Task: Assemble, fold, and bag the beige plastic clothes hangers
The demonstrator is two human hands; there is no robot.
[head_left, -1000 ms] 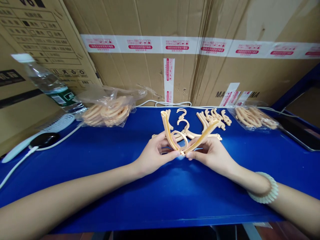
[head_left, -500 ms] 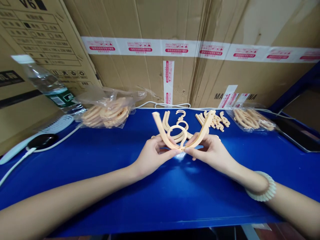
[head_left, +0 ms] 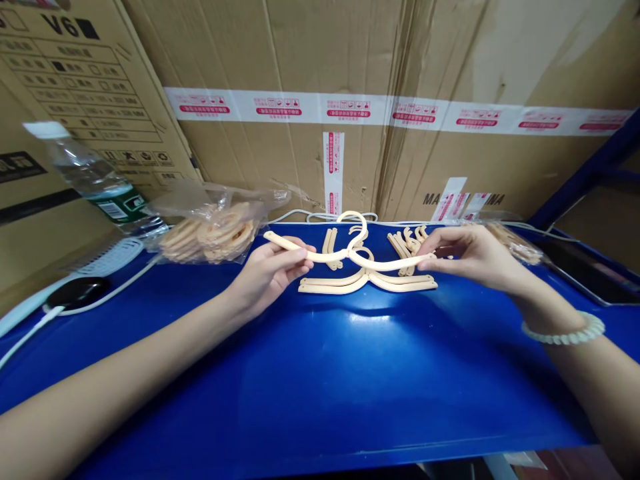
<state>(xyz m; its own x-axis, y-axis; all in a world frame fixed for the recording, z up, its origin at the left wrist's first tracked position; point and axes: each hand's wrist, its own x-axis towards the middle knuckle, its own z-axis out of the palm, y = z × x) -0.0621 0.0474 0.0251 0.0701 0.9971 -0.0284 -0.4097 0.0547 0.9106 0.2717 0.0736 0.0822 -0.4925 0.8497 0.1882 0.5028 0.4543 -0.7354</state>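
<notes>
A cream folding hanger [head_left: 385, 265] is held up above the blue table with its arms spread and its hook on top. My left hand [head_left: 273, 270] pinches the left arm of it. At the tip of the right arm, my right hand [head_left: 465, 252] grips between thumb and fingers. Just below and behind lie stacked hangers [head_left: 333, 287] with their arms spread flat on the table. Loose hanger arms [head_left: 331, 245] rest behind the held hanger, and more loose hanger pieces [head_left: 400, 250] sit to the right, partly covered by my right hand.
Clear bags of hanger parts lie at the back left [head_left: 220, 230] and back right [head_left: 515, 243]. A water bottle [head_left: 107, 180], a pale hairbrush [head_left: 113, 257] and a black mouse-like device with a white cable [head_left: 80, 293] are at left. Cardboard boxes [head_left: 280, 160] stand behind.
The hanger's arms have gone from folded upward to spread outward. My hands have moved apart, from its centre joint out along the arms, and the hanger is now higher in view.
</notes>
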